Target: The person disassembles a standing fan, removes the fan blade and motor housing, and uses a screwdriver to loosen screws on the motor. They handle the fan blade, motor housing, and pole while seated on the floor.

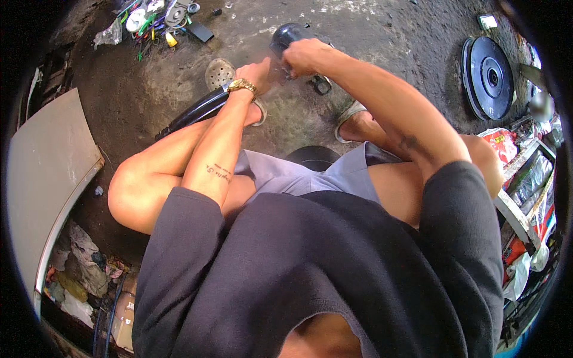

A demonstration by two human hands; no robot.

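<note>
My left hand (256, 73), with a gold watch on the wrist, is closed at the upper end of a long black tube (194, 113). The tube slants under my left wrist, a pale ring near its end. Just right of it, my right hand (303, 58) makes a fist. What both hands grip is hidden and blurred. A rounded black part (288, 37) shows just beyond my right fingers, roughly in line with the tube; I cannot tell whether they are joined. Below the right hand is a small dark metal piece (321, 85).
A heap of small parts and coloured tools (158, 21) lies far left on the stained floor (382, 36). A black wheel-like disc (490, 77) is at far right. Bags and a pale frame (519, 221) crowd the right; a grey panel (51, 185) stands left.
</note>
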